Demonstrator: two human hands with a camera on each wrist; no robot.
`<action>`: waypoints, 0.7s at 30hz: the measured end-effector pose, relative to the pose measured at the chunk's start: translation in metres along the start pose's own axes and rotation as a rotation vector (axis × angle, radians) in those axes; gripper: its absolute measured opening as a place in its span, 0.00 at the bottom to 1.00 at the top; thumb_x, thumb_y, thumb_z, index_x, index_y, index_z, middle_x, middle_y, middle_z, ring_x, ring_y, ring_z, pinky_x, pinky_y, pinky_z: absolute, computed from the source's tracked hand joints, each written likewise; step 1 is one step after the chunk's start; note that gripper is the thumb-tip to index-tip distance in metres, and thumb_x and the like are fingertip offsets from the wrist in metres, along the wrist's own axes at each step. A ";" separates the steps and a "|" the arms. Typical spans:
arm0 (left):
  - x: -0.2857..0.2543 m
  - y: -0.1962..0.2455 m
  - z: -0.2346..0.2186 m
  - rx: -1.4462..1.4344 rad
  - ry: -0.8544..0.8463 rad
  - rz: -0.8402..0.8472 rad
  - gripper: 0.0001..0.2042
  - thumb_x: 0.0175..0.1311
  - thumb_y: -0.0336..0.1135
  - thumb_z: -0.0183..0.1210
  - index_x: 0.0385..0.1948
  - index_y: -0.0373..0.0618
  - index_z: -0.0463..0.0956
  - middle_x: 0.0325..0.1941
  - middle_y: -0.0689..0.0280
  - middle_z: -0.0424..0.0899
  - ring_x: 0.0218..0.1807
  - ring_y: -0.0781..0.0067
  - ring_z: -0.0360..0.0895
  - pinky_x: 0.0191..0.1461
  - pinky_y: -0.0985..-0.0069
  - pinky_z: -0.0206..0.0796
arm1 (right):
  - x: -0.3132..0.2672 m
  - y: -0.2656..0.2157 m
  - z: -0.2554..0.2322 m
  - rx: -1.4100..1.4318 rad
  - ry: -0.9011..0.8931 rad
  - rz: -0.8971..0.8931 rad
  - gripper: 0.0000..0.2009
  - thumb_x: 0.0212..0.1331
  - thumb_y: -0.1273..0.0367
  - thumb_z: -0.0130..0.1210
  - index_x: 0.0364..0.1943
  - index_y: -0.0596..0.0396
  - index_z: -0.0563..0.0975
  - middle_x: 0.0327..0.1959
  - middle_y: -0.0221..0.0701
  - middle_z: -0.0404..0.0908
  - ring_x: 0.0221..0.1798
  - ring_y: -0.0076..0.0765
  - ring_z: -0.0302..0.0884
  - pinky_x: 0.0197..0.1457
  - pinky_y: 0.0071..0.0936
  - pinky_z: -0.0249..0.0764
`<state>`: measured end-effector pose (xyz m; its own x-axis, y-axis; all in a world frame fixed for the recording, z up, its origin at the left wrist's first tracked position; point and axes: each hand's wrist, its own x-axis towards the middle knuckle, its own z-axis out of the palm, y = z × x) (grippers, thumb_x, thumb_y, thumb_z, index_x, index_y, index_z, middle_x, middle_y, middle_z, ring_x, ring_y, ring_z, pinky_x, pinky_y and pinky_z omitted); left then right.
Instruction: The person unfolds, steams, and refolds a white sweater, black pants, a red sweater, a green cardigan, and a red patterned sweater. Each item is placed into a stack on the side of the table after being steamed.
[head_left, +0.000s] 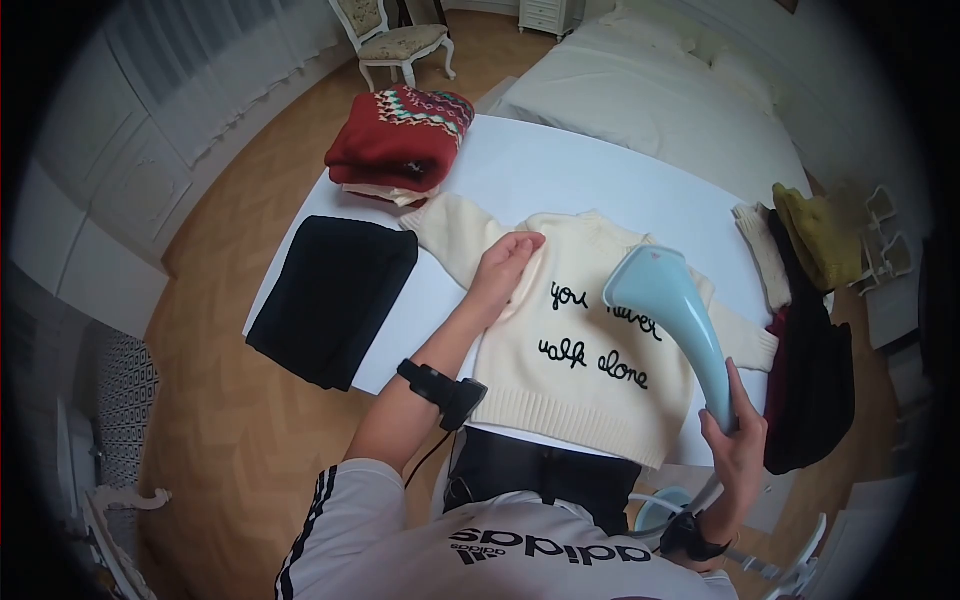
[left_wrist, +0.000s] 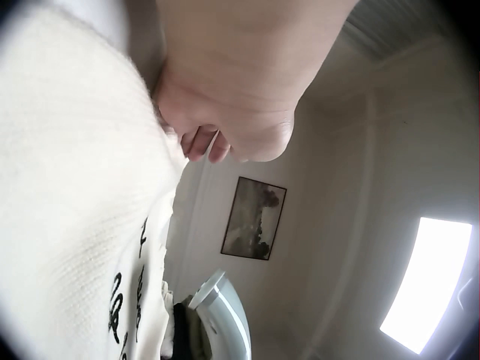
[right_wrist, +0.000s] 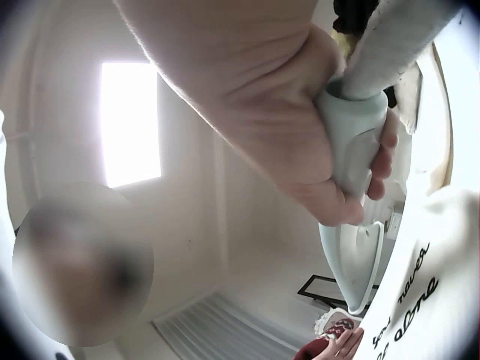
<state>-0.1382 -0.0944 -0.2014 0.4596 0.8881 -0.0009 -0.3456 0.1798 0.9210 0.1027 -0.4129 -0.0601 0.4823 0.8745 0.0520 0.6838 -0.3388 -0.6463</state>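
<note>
A cream sweater (head_left: 590, 400) with black lettering lies on the white table, its sleeves spread to both sides. My left hand (head_left: 505, 272) holds the sweater near its left shoulder, where the knit rises in a fold; the left wrist view shows curled fingers (left_wrist: 201, 141) against the raised fabric (left_wrist: 82, 187). In my right hand (head_left: 740, 445) is the handle of a light blue garment steamer (head_left: 690, 320). Its head is over the sweater's right chest and covers part of the lettering. The right wrist view shows my fingers (right_wrist: 381, 161) around the steamer handle (right_wrist: 352, 135).
Folded black fabric (head_left: 335, 300) lies at the table's left, with a red patterned sweater (head_left: 400, 145) on a pile behind it. Dark, cream and olive garments (head_left: 815, 380) hang over the right edge. A bed (head_left: 640, 90) and a chair (head_left: 400, 42) stand beyond the table (head_left: 570, 160).
</note>
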 end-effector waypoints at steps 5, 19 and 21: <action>-0.015 0.022 -0.006 0.512 0.039 0.315 0.12 0.76 0.32 0.53 0.53 0.36 0.78 0.56 0.58 0.85 0.59 0.64 0.80 0.65 0.71 0.70 | 0.023 -0.021 0.038 0.087 -0.045 -0.165 0.37 0.53 0.77 0.65 0.73 0.50 0.71 0.41 0.46 0.85 0.38 0.32 0.80 0.48 0.31 0.77; -0.029 0.016 0.007 0.894 -0.222 0.185 0.18 0.71 0.35 0.61 0.61 0.44 0.80 0.61 0.55 0.80 0.65 0.58 0.76 0.69 0.66 0.68 | 0.016 0.014 -0.004 0.101 -0.106 0.037 0.37 0.50 0.78 0.61 0.72 0.54 0.72 0.43 0.35 0.87 0.41 0.22 0.77 0.51 0.24 0.76; -0.030 0.016 0.009 0.883 -0.251 0.156 0.18 0.72 0.35 0.59 0.62 0.43 0.79 0.61 0.55 0.79 0.65 0.60 0.76 0.69 0.68 0.68 | 0.019 0.007 -0.002 0.183 -0.033 0.058 0.38 0.50 0.77 0.62 0.73 0.53 0.72 0.40 0.34 0.85 0.39 0.21 0.76 0.48 0.22 0.76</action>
<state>-0.1497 -0.1217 -0.1831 0.6592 0.7394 0.1369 0.2820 -0.4119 0.8665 0.1183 -0.3991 -0.0622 0.4975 0.8674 -0.0127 0.5431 -0.3229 -0.7751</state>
